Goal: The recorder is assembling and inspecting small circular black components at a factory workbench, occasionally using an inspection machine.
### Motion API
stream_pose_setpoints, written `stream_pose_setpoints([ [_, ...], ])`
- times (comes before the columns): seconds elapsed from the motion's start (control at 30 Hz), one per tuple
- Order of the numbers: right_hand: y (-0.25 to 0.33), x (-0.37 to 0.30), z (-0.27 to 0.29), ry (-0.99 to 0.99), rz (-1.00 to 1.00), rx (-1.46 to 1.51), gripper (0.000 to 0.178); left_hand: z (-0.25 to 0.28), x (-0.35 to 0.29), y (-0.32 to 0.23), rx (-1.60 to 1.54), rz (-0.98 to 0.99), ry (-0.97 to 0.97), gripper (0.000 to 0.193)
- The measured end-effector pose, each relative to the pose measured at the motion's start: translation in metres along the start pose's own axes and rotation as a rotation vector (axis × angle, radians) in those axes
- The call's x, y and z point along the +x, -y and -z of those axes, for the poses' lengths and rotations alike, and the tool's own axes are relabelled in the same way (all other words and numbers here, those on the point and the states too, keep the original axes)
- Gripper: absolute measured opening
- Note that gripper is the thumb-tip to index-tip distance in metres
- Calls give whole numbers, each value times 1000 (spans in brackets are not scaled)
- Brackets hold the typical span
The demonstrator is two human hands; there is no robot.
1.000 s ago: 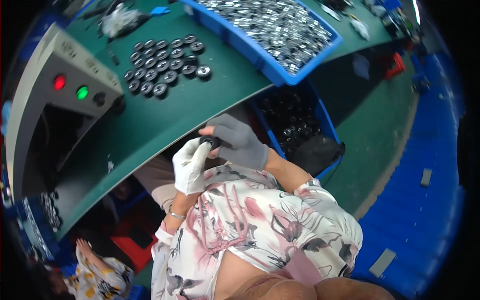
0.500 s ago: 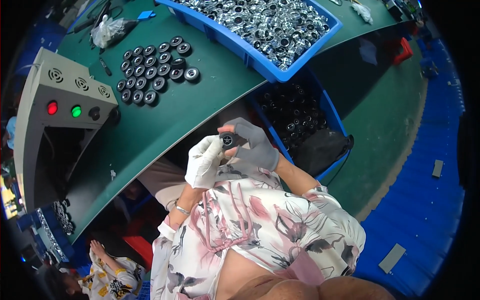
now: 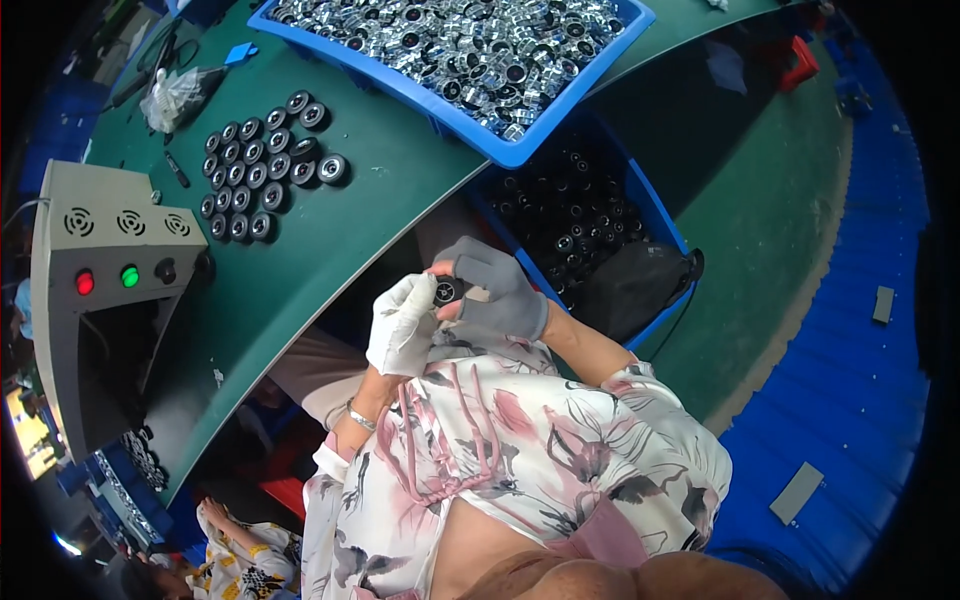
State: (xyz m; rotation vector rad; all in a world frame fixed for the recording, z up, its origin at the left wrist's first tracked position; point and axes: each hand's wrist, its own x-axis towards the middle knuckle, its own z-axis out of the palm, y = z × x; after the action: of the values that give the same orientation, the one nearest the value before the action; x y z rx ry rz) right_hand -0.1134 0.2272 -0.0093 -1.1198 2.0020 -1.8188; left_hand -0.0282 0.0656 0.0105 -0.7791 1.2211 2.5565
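Observation:
A small black wheel point(image 3: 446, 291) with a silver spoked centre is held in front of my body between both hands. My left hand point(image 3: 400, 325), in a white glove, pinches its left side with closed fingers. On the other side my right hand point(image 3: 498, 290), in a grey glove with bare fingertips, grips the rim with thumb and fingers. The spoked face is turned up toward me. Several similar black wheels point(image 3: 257, 175) stand in loose rows on the green table point(image 3: 390, 185), beyond my hands to the left.
A blue bin point(image 3: 510, 155) full of shiny clear-and-silver parts stands on the table. Below its edge, another blue bin point(image 3: 662, 205) holds black wheels and a black cloth-like item point(image 3: 640, 295). At left is a beige machine point(image 3: 110, 245) with lit buttons. Another person point(image 3: 245, 545) sits lower left.
The view has shifted, so table, bins and machine appear farther left. Both hands still hold the wheel, which appears slightly lower and farther left.

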Motion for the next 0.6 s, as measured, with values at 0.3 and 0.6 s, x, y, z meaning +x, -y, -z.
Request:
stream_pose_setpoints([
  [0.3, -12, 1, 8, -1, 95, -64, 45, 3, 18, 11, -84, 42, 4, 22],
  [0.6, -10, -6, 12, -119, -113, -15, 47, -2, 32, 6, -140, 110, 143, 28],
])
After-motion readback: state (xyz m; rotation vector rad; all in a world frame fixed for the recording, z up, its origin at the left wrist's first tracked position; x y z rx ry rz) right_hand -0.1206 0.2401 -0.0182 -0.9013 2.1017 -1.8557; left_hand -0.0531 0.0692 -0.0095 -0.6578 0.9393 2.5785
